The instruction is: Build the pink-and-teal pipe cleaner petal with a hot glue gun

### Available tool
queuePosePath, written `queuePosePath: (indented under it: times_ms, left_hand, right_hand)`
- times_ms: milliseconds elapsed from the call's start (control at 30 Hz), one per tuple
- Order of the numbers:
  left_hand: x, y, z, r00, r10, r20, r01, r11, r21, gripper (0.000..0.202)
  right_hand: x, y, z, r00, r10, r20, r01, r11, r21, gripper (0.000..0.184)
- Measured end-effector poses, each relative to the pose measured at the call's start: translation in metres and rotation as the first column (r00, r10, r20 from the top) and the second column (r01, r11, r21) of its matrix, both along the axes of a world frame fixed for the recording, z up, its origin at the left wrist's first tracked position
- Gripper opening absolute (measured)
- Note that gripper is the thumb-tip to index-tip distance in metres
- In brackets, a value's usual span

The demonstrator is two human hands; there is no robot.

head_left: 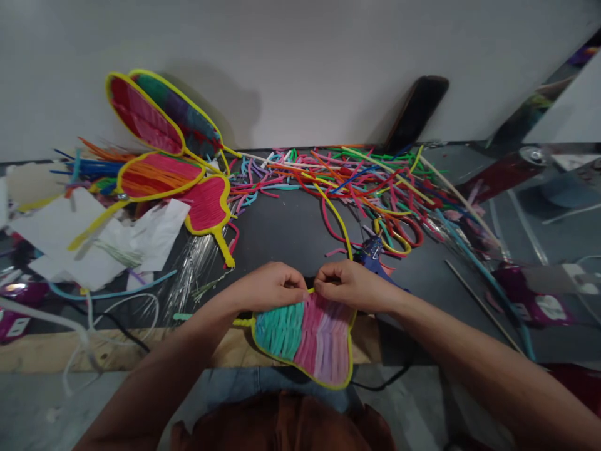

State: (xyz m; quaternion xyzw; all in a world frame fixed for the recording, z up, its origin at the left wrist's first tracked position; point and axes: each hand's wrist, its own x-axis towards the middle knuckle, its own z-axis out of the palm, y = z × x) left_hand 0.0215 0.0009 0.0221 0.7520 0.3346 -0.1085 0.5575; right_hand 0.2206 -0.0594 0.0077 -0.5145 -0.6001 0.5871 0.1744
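A wing-shaped piece of pipe cleaners (323, 347) rests in front of me at the table edge, filled in teal, pink and lilac and bordered in yellow. With fingers pinched, my left hand (272, 288) grips its top edge. Right beside it, my right hand (354, 287) is closed on the same yellow edge. A long yellow pipe cleaner (340, 219) rises from behind my right hand and curves back toward the pile. The wing's yellow stem (241, 322) sticks out on the left, below my left wrist. My fingertips hide the exact spot they pinch.
Several finished wing pieces (206, 203) stand at the back left beside white paper scraps (157, 241). Loose coloured pipe cleaners (300, 172) lie heaped along the wall. Scissors (397, 241), a phone (417, 109), a can (509, 169) and a purple glue gun (533, 291) are to the right.
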Motion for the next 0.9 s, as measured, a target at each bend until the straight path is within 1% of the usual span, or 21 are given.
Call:
queuePosePath:
  times_ms: [133, 300, 400, 533, 633, 700, 800, 900]
  left_hand:
    - [-0.003, 0.002, -0.005, 1.0, -0.011, 0.025, 0.012, 0.999, -0.038, 0.026]
    - [-0.003, 0.001, -0.01, 1.0, 0.013, 0.021, -0.013, 1.0, -0.001, 0.025]
    - [-0.002, 0.001, -0.009, 0.999, 0.019, 0.032, -0.019, 1.0, 0.01, 0.023]
    - [-0.001, 0.0, -0.003, 0.999, 0.012, 0.03, -0.012, 1.0, 0.027, 0.019]
    - [0.001, -0.001, 0.0, 1.0, 0.008, 0.016, -0.009, 0.999, 0.053, 0.019]
    - [0.002, -0.002, 0.0, 1.0, 0.005, 0.014, -0.006, 0.998, 0.064, 0.02]
    - [0.002, -0.003, -0.002, 1.0, 0.01, 0.015, -0.011, 0.997, 0.073, 0.021]
    - [0.0, -0.003, -0.005, 1.0, 0.014, 0.028, -0.015, 0.998, 0.067, 0.019]
  right_hand:
    - [-0.001, -0.001, 0.0, 1.0, -0.014, 0.0, 0.014, 1.0, 0.012, 0.01]
    - [-0.003, -0.001, -0.001, 1.0, -0.026, 0.004, 0.026, 1.0, 0.01, 0.009]
    - [-0.004, 0.001, -0.001, 0.999, -0.018, 0.027, 0.018, 1.0, 0.006, 0.011]
    - [-0.008, 0.002, -0.002, 0.997, 0.006, 0.075, -0.006, 1.0, -0.002, 0.016]
    - [-0.012, 0.002, -0.003, 0.992, 0.025, 0.122, -0.026, 1.0, 0.013, 0.015]
    - [-0.014, 0.002, -0.003, 0.989, 0.035, 0.143, -0.04, 0.999, 0.032, 0.014]
    - [-0.016, 0.003, -0.003, 0.988, 0.04, 0.146, -0.045, 0.999, 0.026, 0.012]
    - [-0.012, 0.006, -0.001, 0.994, 0.061, 0.093, -0.06, 0.998, -0.012, 0.012]
